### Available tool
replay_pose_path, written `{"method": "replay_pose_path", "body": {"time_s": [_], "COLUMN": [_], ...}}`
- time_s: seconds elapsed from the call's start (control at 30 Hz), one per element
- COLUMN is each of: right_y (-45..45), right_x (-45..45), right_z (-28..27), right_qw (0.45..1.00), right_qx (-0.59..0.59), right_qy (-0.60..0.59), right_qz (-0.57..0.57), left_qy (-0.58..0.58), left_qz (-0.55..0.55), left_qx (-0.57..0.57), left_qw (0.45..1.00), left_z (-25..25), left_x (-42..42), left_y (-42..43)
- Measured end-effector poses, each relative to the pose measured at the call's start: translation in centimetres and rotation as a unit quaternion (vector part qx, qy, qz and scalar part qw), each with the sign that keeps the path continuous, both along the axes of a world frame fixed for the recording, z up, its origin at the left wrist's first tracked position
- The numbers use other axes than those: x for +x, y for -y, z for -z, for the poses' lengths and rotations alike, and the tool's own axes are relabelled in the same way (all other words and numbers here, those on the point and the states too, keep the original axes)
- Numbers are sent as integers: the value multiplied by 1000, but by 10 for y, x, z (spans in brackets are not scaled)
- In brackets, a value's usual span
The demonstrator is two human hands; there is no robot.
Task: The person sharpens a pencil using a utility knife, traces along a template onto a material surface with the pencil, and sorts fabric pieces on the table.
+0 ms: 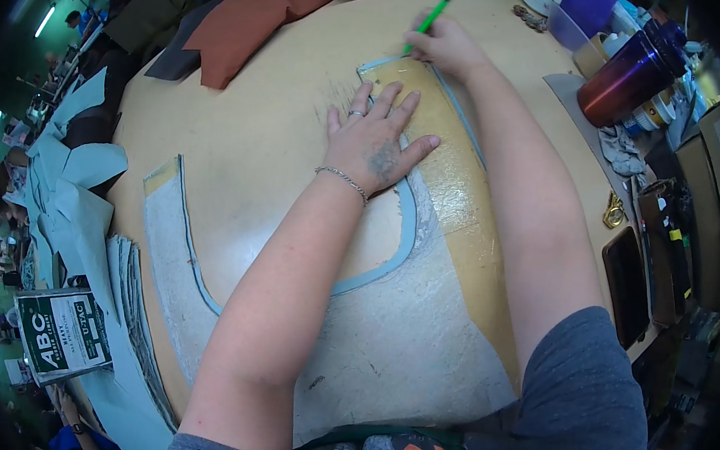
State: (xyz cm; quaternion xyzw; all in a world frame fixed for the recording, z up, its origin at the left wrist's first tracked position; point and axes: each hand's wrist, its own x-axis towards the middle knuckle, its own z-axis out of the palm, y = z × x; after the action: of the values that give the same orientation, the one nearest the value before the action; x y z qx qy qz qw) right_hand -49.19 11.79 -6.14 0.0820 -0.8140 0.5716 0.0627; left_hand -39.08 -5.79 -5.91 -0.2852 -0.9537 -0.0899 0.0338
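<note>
A large U-shaped panel lies on the table, whitish grey with a shiny yellowish-tan strip up its right arm. Light blue edging follows its inner curve and outer right side. My left hand rests flat on the upper right arm of the panel, fingers spread, wearing a ring and a chain bracelet. In my right hand is a green pen, slanted, its lower end close to the panel's top edge. Whether the pen's tip touches the panel I cannot tell.
Brown leather-like pieces lie at the back. Pale blue sheets and a green-and-white ABC can stand along the left. On the right are a purple-red bottle, tubs, a gold padlock-like item and a dark phone.
</note>
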Motion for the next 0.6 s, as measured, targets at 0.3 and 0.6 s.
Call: {"method": "replay_pose_path", "body": {"time_s": [0.3, 0.6], "right_y": [-16, 3], "right_x": [35, 97], "right_z": [20, -3], "right_qw": [975, 955], "right_qx": [3, 181], "right_qy": [-121, -110], "right_qz": [187, 207], "left_qy": [132, 154], "left_qz": [32, 42], "left_qx": [-165, -214], "left_qw": [977, 964], "left_z": [-55, -57], "left_x": [-5, -12], "left_y": [-17, -32]}}
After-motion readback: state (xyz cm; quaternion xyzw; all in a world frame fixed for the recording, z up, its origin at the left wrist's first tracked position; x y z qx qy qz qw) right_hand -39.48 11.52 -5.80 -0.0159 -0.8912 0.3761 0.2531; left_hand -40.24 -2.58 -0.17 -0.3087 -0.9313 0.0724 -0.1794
